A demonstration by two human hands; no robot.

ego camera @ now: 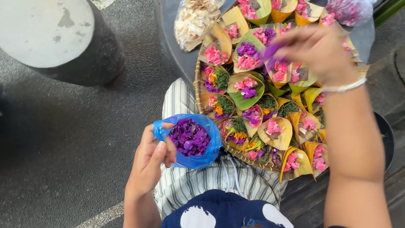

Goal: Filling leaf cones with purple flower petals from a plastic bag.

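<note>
From the head camera, the left hand (148, 162) is closed around the rim of a blue plastic bag (198, 145), held mouth-up over the person's lap so that the purple petals (189, 136) inside lie exposed and within easy reach. The right hand (317, 50) is stretched out over a woven tray (202, 110), its fingertips pinched on a small tuft of purple petals just above one of the leaf cups (247, 90); the hand is blurred, so how tightly it grips is hard to tell. A pale bracelet (344, 86) circles that wrist.

The leaf cups are packed tightly, touching and overlapping, each with pink flowers, several also with green shreds, orange or purple. The tray rests partly on the striped trousers (185, 185) and partly on a dark round worktop (177, 55). Beyond the cups lie a clear bag of pale shavings (192, 21) and another of pink flowers (350, 10). A grey round post (55, 38) stands well apart on the left. The right forearm hides the cups along the tray's right side.
</note>
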